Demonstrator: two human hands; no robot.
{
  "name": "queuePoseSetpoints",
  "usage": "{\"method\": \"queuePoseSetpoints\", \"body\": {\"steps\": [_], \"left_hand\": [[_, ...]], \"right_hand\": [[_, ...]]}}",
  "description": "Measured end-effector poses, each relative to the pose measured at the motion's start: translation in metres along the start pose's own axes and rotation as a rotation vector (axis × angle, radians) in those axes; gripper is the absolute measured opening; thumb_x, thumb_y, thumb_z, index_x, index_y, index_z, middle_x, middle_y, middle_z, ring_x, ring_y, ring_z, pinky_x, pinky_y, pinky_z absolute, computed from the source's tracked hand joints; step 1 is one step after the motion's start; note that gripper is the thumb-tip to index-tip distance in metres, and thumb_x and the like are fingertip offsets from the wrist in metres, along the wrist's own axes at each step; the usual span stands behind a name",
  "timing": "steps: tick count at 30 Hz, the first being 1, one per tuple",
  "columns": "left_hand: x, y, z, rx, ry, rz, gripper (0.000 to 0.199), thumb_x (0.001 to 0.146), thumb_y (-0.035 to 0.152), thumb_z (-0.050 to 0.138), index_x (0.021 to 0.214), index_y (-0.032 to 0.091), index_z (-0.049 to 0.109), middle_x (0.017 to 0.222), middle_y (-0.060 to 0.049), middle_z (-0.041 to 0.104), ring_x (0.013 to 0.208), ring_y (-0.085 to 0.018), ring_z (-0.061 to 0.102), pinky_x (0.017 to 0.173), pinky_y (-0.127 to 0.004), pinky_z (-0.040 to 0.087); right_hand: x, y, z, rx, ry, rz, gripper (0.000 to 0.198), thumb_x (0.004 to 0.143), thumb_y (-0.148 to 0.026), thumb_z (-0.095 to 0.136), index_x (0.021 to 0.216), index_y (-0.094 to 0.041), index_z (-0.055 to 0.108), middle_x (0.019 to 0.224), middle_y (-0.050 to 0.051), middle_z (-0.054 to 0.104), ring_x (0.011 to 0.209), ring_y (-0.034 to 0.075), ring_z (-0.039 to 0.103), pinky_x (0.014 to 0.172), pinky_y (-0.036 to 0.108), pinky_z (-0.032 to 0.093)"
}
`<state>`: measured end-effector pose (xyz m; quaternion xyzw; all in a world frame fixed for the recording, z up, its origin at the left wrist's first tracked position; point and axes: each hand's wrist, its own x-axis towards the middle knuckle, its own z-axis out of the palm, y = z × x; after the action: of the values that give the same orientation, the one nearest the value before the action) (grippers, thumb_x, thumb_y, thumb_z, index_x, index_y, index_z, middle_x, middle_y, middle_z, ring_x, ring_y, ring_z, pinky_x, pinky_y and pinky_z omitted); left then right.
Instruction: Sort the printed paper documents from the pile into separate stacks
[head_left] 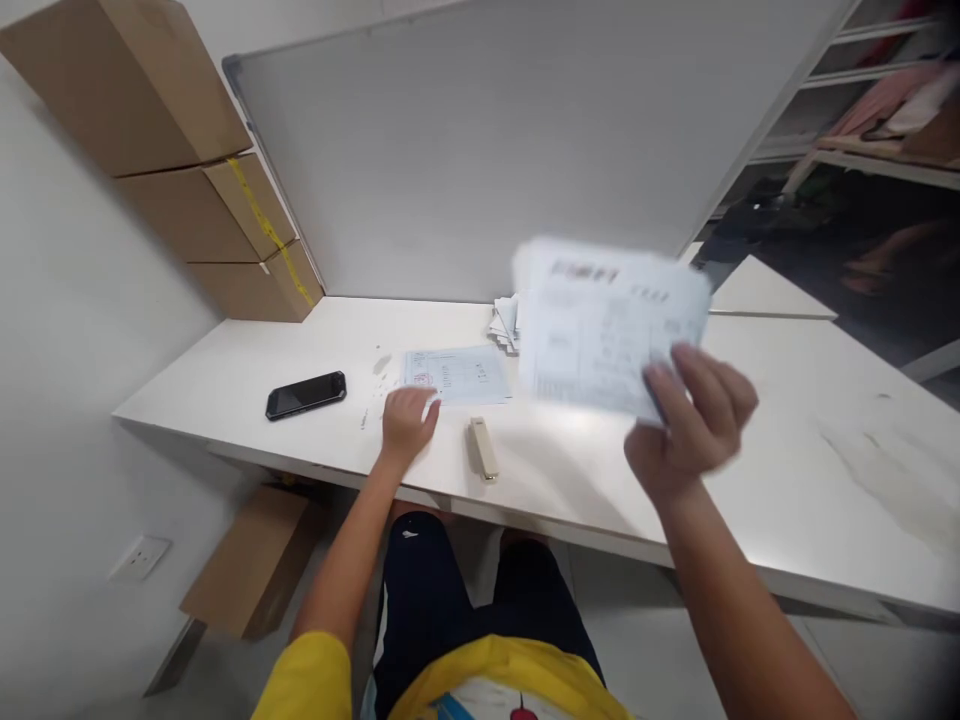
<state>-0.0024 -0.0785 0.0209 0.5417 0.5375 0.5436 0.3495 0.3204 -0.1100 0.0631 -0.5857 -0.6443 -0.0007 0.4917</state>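
My right hand (pixel 694 420) is raised above the table, thumb and fingers closed on the lower right corner of a stack of pale blue printed forms (pixel 592 335). Motion blurs their print. My left hand (pixel 407 418) rests at the lower left edge of another printed form (pixel 469 375), which lies flat and bears a red stamp. Its fingers are slightly bent, with the thumb apart and nothing visible between them. A beige stapler (pixel 483 448) lies just right of my left hand, near the front edge. Partly hidden behind the raised forms is a loose pile of papers (pixel 504 324).
A black phone (pixel 306 395) lies at the left on the white table (pixel 247 350). Stacked cardboard boxes (pixel 217 205) stand in the back left corner, beside a grey-white board (pixel 480 150). Another box (pixel 251 560) sits under the table. Shelves (pixel 877 90) are at the far right.
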Motion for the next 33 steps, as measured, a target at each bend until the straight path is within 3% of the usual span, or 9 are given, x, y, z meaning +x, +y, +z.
{"method": "queuePoseSetpoints", "body": {"steps": [2, 4, 8, 12, 16, 20, 27, 30, 33], "left_hand": [[0.039, -0.006, 0.0, 0.359, -0.109, 0.044, 0.076, 0.078, 0.066, 0.063, 0.135, 0.017, 0.055, 0.151, -0.018, 0.044, 0.148, -0.044, 0.02, 0.119, -0.06, 0.01], [0.058, -0.017, 0.0, 0.625, -0.216, 0.072, 0.09, 0.076, 0.07, 0.061, 0.143, 0.013, 0.046, 0.157, -0.019, 0.033, 0.15, -0.044, 0.012, 0.119, -0.059, 0.0], [0.057, -0.036, -0.003, 0.721, -0.279, 0.142, 0.099, 0.072, 0.072, 0.064, 0.149, 0.014, 0.038, 0.159, -0.02, 0.029, 0.15, -0.042, 0.014, 0.12, -0.056, -0.001], [0.054, -0.038, -0.005, 0.606, -0.243, 0.17, 0.091, 0.071, 0.067, 0.069, 0.143, 0.016, 0.048, 0.153, -0.019, 0.041, 0.147, -0.042, 0.025, 0.121, -0.054, 0.001], [0.057, -0.035, -0.004, 0.552, -0.231, 0.24, 0.074, 0.074, 0.058, 0.072, 0.134, 0.019, 0.058, 0.143, -0.016, 0.055, 0.14, -0.039, 0.041, 0.122, -0.051, 0.006], [0.056, -0.031, -0.004, 0.796, -0.291, 0.312, 0.059, 0.084, 0.05, 0.066, 0.133, 0.018, 0.059, 0.138, -0.012, 0.06, 0.132, -0.032, 0.05, 0.12, -0.05, 0.02], [0.055, -0.024, -0.006, 0.941, -0.421, 0.433, 0.065, 0.082, 0.051, 0.07, 0.138, 0.024, 0.054, 0.141, -0.004, 0.058, 0.124, -0.029, 0.05, 0.107, -0.046, 0.041], [0.055, -0.028, -0.006, 0.918, -0.405, 0.444, 0.057, 0.085, 0.048, 0.068, 0.136, 0.024, 0.055, 0.138, -0.004, 0.061, 0.124, -0.028, 0.051, 0.105, -0.045, 0.044], [0.055, -0.032, -0.005, 0.915, -0.386, 0.486, 0.05, 0.087, 0.046, 0.066, 0.131, 0.022, 0.06, 0.133, -0.006, 0.064, 0.122, -0.028, 0.055, 0.103, -0.045, 0.047]], "right_hand": [[0.046, 0.021, 0.021, -0.094, 0.211, -0.068, 0.045, 0.091, -0.024, 0.037, 0.125, -0.019, 0.066, 0.132, 0.015, 0.062, 0.134, 0.039, 0.047, 0.108, 0.068, 0.032], [0.072, 0.043, 0.046, -0.129, 0.258, -0.076, 0.046, 0.086, -0.02, 0.036, 0.117, -0.017, 0.069, 0.122, 0.017, 0.067, 0.125, 0.035, 0.056, 0.105, 0.064, 0.034], [0.078, 0.092, 0.084, -0.185, 0.004, -0.082, 0.043, 0.079, -0.02, 0.039, 0.107, -0.02, 0.071, 0.112, 0.015, 0.072, 0.114, 0.031, 0.062, 0.109, 0.064, 0.026], [0.075, 0.117, 0.095, -0.201, -0.193, -0.181, 0.043, 0.081, -0.023, 0.037, 0.107, -0.02, 0.071, 0.114, 0.012, 0.072, 0.111, 0.028, 0.063, 0.116, 0.062, 0.016], [0.079, 0.12, 0.098, -0.252, -0.206, -0.199, 0.043, 0.087, -0.03, 0.039, 0.118, -0.019, 0.066, 0.124, 0.011, 0.068, 0.126, 0.03, 0.053, 0.117, 0.064, 0.006], [0.08, 0.13, 0.106, -0.317, -0.149, -0.156, 0.041, 0.089, -0.039, 0.044, 0.119, -0.02, 0.065, 0.13, 0.01, 0.065, 0.131, 0.032, 0.048, 0.117, 0.066, 0.004], [0.071, 0.119, 0.105, -0.268, -0.079, -0.164, 0.038, 0.092, -0.035, 0.043, 0.122, -0.023, 0.064, 0.135, 0.01, 0.061, 0.132, 0.035, 0.047, 0.116, 0.07, 0.008], [0.063, 0.092, 0.106, -0.146, -0.17, -0.251, 0.038, 0.091, -0.041, 0.048, 0.123, -0.026, 0.064, 0.133, 0.008, 0.063, 0.132, 0.035, 0.048, 0.117, 0.068, 0.015], [0.051, 0.068, 0.119, 0.012, -0.434, -0.347, 0.048, 0.086, -0.052, 0.058, 0.128, -0.029, 0.063, 0.135, 0.007, 0.062, 0.131, 0.036, 0.051, 0.114, 0.06, 0.031]]}}
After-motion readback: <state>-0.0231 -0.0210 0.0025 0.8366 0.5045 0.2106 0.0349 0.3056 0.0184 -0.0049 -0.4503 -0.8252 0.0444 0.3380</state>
